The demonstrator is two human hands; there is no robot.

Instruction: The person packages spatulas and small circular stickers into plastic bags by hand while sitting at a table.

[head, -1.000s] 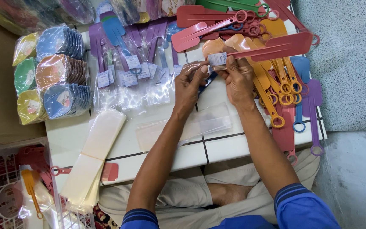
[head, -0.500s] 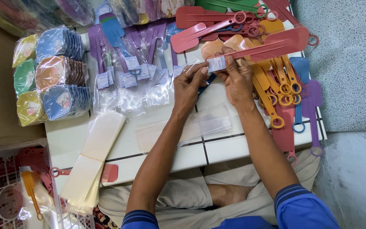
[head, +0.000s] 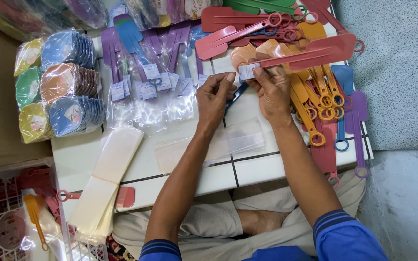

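Observation:
My right hand (head: 272, 89) grips a long red plastic spatula (head: 310, 54) near its handle end, with a small white paper label (head: 247, 71) pressed against it under the thumb. My left hand (head: 215, 96) sits just left of the label, fingers curled and fingertips close to it; whether they touch the label is unclear. A dark blue piece (head: 236, 94) shows under the hands. In front of my wrists a clear plastic bag (head: 238, 140) lies flat on the white tiled table (head: 262, 166).
Loose orange, red, purple and blue spatulas (head: 322, 99) are piled at the right. Bagged purple spatulas (head: 146, 79) lie at the top centre. Bagged round coloured items (head: 59, 87) sit at the left. A stack of empty clear bags (head: 105, 179) lies near the front edge, beside a white wire basket (head: 6, 217).
My left hand has drawn slightly back from the label and lowered. The right hand keeps the red spatula and label almost in place, tilted a little.

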